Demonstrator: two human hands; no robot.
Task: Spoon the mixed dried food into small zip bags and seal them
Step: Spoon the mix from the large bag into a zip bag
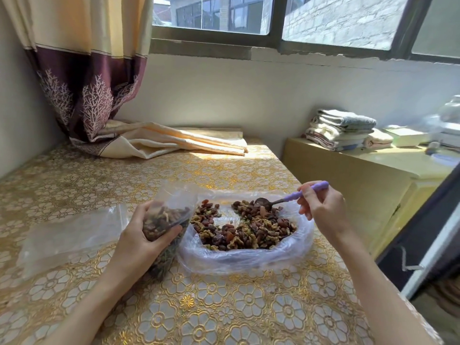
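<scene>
Left grip (139, 232) curled round a part-filled zip bag (165, 215) at 9 o'clock of the open sack of mixed dried food (249, 227), right grip (321, 207) pinching the purple spoon (293, 196) over it at 1 o'clock — filling underway, bag unsealed, empty bags (72, 232) lying unused on the counter (224, 307) at far 9 o'clock.

Zip bag (164, 220) bottom behind left hand (139, 235)

Sunlit window (249, 16), white wall (224, 100), patterned curtain (87, 70), gold-clothed table (224, 307).
</scene>
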